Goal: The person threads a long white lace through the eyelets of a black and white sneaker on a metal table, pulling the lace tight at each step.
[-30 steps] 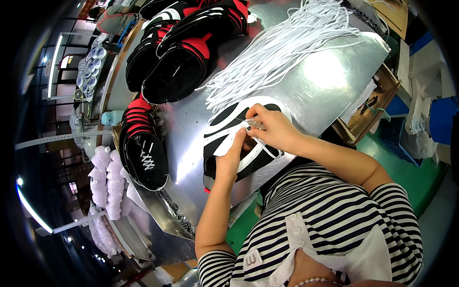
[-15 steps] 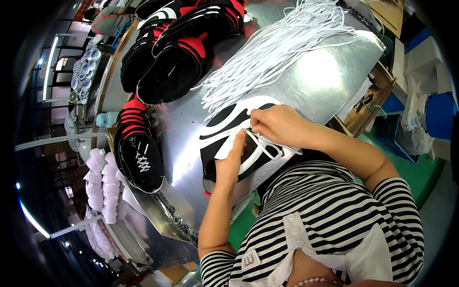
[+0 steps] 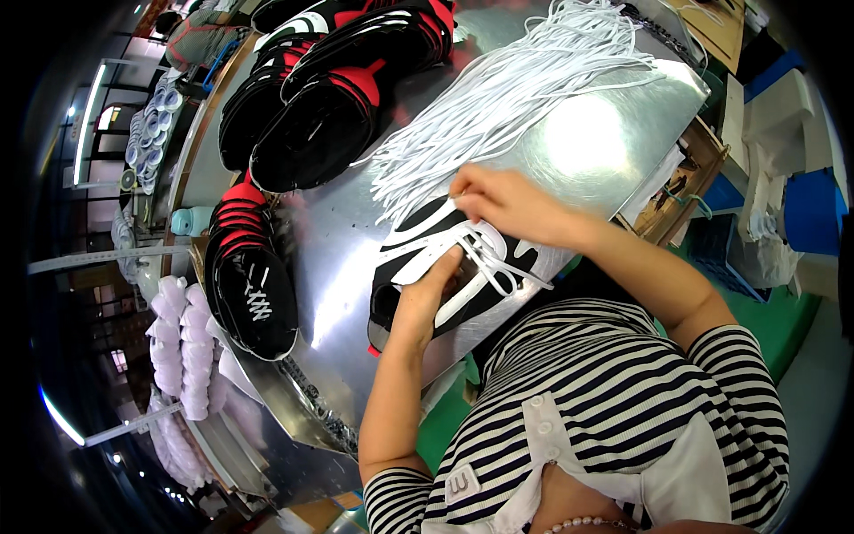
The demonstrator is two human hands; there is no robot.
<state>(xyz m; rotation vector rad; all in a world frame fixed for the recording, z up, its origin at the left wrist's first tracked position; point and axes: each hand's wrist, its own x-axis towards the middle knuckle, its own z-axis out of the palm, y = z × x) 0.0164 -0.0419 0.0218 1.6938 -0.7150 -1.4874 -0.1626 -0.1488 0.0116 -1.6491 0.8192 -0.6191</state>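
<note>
A black-and-white shoe upper (image 3: 422,222) lies on the metal table in front of me. My left hand (image 3: 425,294) grips its opening edge, thumb pressed on the white part beside the lacing. A white shoelace (image 3: 491,265) runs through the eyelets, with loose loops and ends toward my body. My right hand (image 3: 509,203) is above the far side of the upper, slightly blurred. Its thumb and fingers are pinched on a strand of that lace.
White laces (image 3: 507,102) lie in a long bundle beyond the upper. A black-and-red shoe upper (image 3: 253,285) sits at the left, and several more are piled at the far left (image 3: 316,133). An open wooden drawer (image 3: 698,169) stands at the right of the metal table (image 3: 342,311).
My right hand has moved away from the eyelets, up and slightly left, drawing the lace strand. My left hand keeps its hold on the upper.
</note>
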